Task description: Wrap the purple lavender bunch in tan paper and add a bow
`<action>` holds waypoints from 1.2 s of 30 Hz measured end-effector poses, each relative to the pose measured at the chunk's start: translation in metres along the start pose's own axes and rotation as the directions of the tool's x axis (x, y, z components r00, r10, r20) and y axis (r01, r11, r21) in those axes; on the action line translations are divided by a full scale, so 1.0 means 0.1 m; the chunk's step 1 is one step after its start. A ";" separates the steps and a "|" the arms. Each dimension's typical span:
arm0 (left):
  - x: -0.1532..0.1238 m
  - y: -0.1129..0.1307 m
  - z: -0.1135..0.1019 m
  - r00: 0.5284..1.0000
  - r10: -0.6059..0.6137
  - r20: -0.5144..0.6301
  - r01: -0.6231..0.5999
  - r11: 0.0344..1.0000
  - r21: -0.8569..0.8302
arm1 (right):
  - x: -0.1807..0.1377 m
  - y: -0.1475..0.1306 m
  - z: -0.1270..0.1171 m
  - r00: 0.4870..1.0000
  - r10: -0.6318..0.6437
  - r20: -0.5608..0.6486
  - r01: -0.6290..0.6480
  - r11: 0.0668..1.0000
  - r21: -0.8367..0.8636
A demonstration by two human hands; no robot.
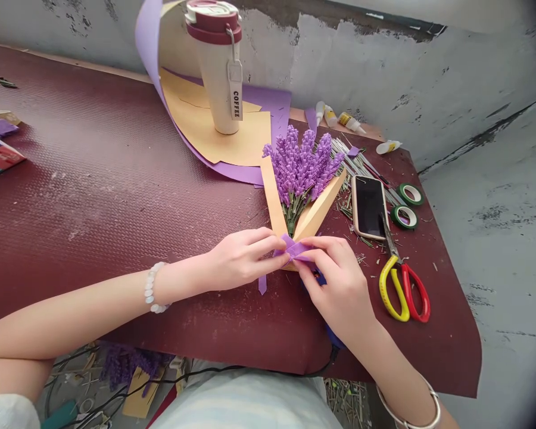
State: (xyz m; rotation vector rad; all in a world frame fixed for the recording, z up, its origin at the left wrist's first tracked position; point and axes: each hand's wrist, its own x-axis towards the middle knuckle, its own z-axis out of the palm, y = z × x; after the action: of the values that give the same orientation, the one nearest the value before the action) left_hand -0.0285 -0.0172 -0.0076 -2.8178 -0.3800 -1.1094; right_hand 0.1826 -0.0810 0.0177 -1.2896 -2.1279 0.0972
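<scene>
A small bouquet of purple lavender-like flowers [301, 161] lies on the table, its green stems wrapped in folded tan paper [272, 199]. Across the base of the wrap runs a purple paper strip [293, 248]. My left hand [245, 257] pinches the strip from the left between thumb and fingers. From the right, my right hand [335, 277] grips the strip's other side, fingertips close to the left ones. A pointed purple tail [262, 285] hangs below my left hand. Partly hidden behind my right hand is a blue object [333, 336] with a black cord.
Scissors [402, 289] with yellow and red handles overlap a phone [368, 207] on the right. Two green tape rolls [403, 217] and small glue bottles [349, 122] lie beyond. A coffee cup [218, 77] stands on tan and purple sheets [245, 140]. The table edge [477, 369] is at right.
</scene>
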 end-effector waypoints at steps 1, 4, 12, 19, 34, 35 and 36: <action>0.00 0.00 0.00 1.000 0.001 0.000 -0.001 1.000 0.000 | 0.00 0.00 0.01 0.999 0.034 -0.016 -0.034 0.999 0.005; 0.00 0.01 -0.01 1.000 -0.002 0.007 0.002 1.000 0.013 | 0.01 -0.02 0.05 0.990 0.127 -0.062 -0.127 0.992 0.005; 0.02 0.05 0.00 1.000 0.003 0.019 -0.004 0.998 0.069 | 0.04 -0.04 0.10 0.964 0.254 -0.081 -0.252 0.967 0.042; 0.10 0.13 0.04 0.977 -0.215 0.004 0.215 0.976 -0.017 | 0.06 -0.01 0.11 0.956 0.288 -0.051 -0.284 0.956 0.069; 0.22 0.23 0.09 0.675 -0.677 0.294 0.738 0.621 -0.265 | 0.11 0.07 0.11 0.951 0.310 -0.005 -0.308 0.947 0.094; 0.23 0.22 0.09 0.656 -0.676 0.334 0.754 0.589 -0.290 | 0.11 0.08 0.11 0.949 0.314 -0.004 -0.312 0.945 0.099; 0.25 0.20 0.08 0.637 -0.679 0.365 0.771 0.555 -0.313 | 0.10 0.08 0.11 0.948 0.317 -0.001 -0.315 0.943 0.107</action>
State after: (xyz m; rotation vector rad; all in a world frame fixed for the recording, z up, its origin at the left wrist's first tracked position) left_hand -0.0004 -0.0304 0.0032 -3.2535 -1.6717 -1.0995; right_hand 0.1794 -0.0656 0.0111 -1.5517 -1.8568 0.3269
